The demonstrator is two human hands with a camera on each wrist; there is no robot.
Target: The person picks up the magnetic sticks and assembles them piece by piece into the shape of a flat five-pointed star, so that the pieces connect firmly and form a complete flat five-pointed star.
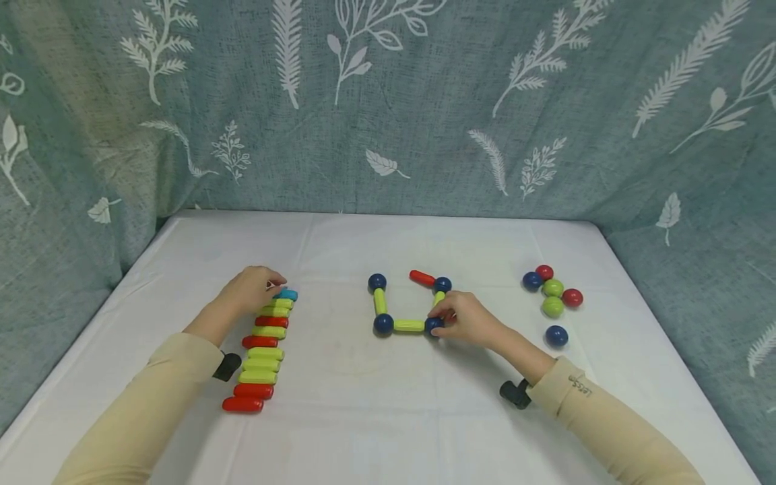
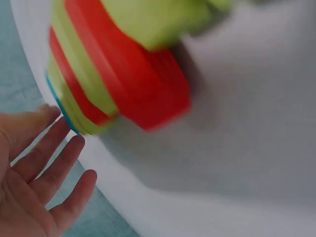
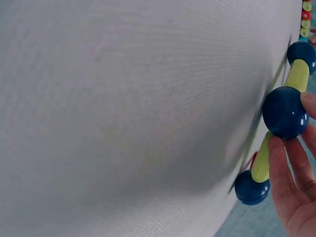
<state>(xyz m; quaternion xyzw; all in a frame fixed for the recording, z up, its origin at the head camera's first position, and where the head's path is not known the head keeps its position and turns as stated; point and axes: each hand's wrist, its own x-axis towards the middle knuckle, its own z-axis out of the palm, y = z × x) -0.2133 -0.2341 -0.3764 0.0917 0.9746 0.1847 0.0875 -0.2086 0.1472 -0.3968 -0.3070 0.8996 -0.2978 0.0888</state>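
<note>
On the left, my left hand (image 1: 251, 289) reaches the far end of a row of sticks, its fingers (image 2: 64, 163) spread at the end of a blue stick (image 1: 287, 294). My right hand (image 1: 469, 320) holds a dark blue ball (image 3: 285, 112) at the near right corner of a joined frame. Lime sticks (image 1: 409, 325) link that frame's blue balls (image 1: 383, 325). A red stick (image 1: 422, 277) juts left from the far right ball (image 1: 442, 285), its other end free.
Below the blue stick, several red sticks (image 1: 242, 404) and lime sticks (image 1: 257, 377) lie side by side. At the right are loose balls: red (image 1: 572, 298), green (image 1: 552, 307) and blue (image 1: 556, 336). A patterned cloth (image 1: 388, 108) hangs behind the white table (image 1: 339, 431).
</note>
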